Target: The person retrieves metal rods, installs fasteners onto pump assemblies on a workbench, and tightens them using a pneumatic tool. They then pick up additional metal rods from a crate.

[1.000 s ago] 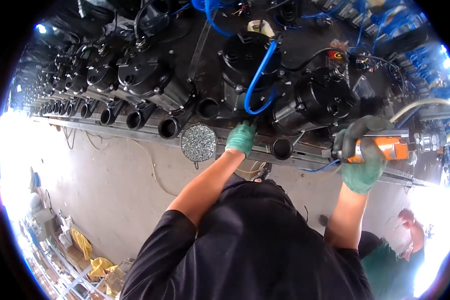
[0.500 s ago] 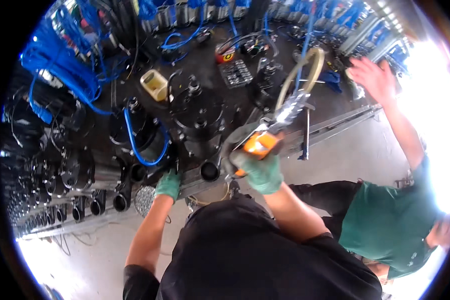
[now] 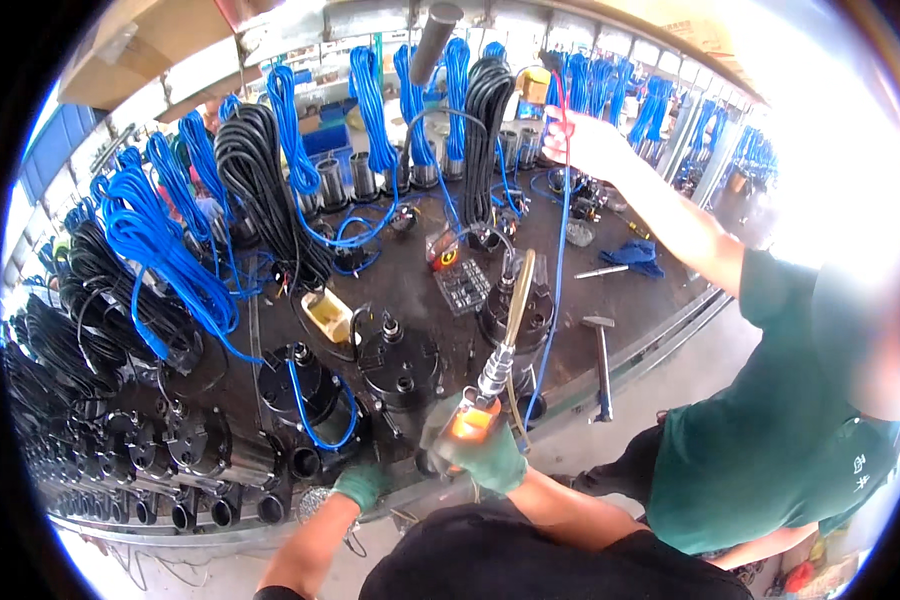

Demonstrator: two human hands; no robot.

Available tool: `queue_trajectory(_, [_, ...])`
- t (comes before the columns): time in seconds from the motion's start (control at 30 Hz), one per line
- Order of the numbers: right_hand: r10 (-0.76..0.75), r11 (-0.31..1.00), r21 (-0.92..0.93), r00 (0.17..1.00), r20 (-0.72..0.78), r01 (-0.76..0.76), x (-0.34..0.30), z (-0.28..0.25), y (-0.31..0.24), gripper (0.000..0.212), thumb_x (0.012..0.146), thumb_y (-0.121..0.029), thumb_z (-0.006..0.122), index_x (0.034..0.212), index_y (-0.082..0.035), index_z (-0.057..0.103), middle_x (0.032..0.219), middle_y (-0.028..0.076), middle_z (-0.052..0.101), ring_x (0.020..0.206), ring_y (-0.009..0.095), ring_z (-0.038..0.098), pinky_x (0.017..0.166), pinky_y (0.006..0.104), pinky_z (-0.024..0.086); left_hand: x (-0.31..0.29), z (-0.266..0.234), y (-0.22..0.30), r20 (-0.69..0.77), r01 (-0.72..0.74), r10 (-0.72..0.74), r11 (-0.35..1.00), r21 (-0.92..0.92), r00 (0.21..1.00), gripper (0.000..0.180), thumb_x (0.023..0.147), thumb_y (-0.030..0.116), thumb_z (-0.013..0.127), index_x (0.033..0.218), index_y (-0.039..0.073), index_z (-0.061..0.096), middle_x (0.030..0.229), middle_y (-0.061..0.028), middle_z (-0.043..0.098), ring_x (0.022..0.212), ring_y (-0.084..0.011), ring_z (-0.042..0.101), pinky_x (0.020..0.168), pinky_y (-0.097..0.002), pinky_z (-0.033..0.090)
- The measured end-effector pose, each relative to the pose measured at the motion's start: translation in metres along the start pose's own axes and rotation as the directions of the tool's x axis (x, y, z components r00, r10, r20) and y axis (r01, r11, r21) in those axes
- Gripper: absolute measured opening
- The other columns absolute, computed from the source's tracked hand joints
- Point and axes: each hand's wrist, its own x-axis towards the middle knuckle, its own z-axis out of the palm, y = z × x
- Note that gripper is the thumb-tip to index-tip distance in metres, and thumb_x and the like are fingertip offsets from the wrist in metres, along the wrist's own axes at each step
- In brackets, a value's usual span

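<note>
The orange power tool (image 3: 473, 422) sits in the right hand (image 3: 486, 455), gloved fingers wrapped around its body. Ahead of that hand runs its hose (image 3: 519, 300) — best kept clear of the blue cord (image 3: 558, 270) to its right. The left hand (image 3: 358, 487) is low, near a black pump (image 3: 322, 402) (whether its fingers grip anything, I cannot tell), with a bowl of small metal parts (image 3: 313, 503) just beside. A firm grip and straight wrist should keep the tool steady.

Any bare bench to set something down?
Yes: bench top between the hammer and blue cloth; a smaller patch between the yellow container and gridded tray. Crowded: the left side, with black housings and coiled cables.
</note>
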Motion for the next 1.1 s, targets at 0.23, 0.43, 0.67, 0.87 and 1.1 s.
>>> queue_trajectory(0.23, [0.001, 0.997, -0.082, 0.999, 0.041, 0.002, 0.005, -0.006, -0.002, 0.024, 0.084, 0.0, 0.068, 0.107, -0.002, 0.061, 0.088, 0.007, 0.069, 0.068, 0.015, 0.067, 0.057, 0.0276, 0.053, 0.005, 0.001, 0.001, 0.007, 0.009, -0.009, 1.0, 0.008, 1.0, 0.037, 0.092, 0.021, 0.056, 0.127, 0.01, 0.064, 0.133, -0.0204, 0.062, 0.119, -0.0399, 0.062, 0.098, -0.051, 0.052])
queue_trajectory(0.43, [0.023, 1.0, -0.016, 1.0, -0.012, -0.023, -0.007, 0.002, 0.001, 0.026, 0.083, 0.002, 0.066, 0.109, -0.003, 0.061, 0.087, 0.006, 0.068, 0.068, 0.013, 0.066, 0.056, 0.0267, 0.052, -0.001, 0.015, 0.007, -0.005, 0.028, -0.028, 0.999, 0.022, 1.0, 0.038, 0.091, 0.021, 0.058, 0.126, 0.011, 0.065, 0.134, -0.0191, 0.061, 0.118, -0.0392, 0.062, 0.098, -0.05, 0.052])
queue_trajectory(0.67, [0.051, 0.999, 0.018, 0.997, -0.052, -0.05, -0.016, 0.002, 0.014, 0.031, 0.084, -0.005, 0.073, 0.113, -0.008, 0.062, 0.093, 0.004, 0.07, 0.072, 0.011, 0.066, 0.056, 0.0257, 0.053, -0.031, 0.011, 0.017, -0.411, 0.072, -0.047, 0.996, 0.047, 0.911, 0.036, 0.087, 0.031, 0.066, 0.114, 0.007, 0.069, 0.115, -0.0198, 0.068, 0.114, -0.0366, 0.063, 0.101, -0.047, 0.05])
queue_trajectory(0.87, [-0.043, 0.988, -0.151, 0.995, -0.093, 0.029, -0.041, -0.016, 0.003, 0.024, 0.073, 0.0, 0.07, 0.096, -0.005, 0.068, 0.082, 0.004, 0.07, 0.066, 0.012, 0.065, 0.053, 0.0258, 0.05, -0.072, -0.05, 0.036, -0.503, -0.164, -0.25, 0.749, -0.642, 0.827, 0.015, 0.089, 0.008, 0.062, 0.102, 0.003, 0.068, 0.092, -0.0111, 0.071, 0.082, -0.0236, 0.068, 0.074, -0.0378, 0.054])
queue_trajectory(1.1, [-0.245, 0.97, -0.042, 0.955, -0.169, 0.241, -0.143, -0.041, -0.007, 0.043, 0.067, 0.007, 0.067, 0.109, -0.001, 0.06, 0.079, 0.016, 0.061, 0.052, 0.024, 0.062, 0.045, 0.031, 0.049, -0.119, -0.068, 0.025, -0.563, -0.41, -0.145, 0.545, -0.732, 0.813, 0.022, 0.1, 0.016, 0.064, 0.116, 0.001, 0.066, 0.088, -0.0031, 0.068, 0.074, -0.0098, 0.059, 0.067, -0.0245, 0.049])
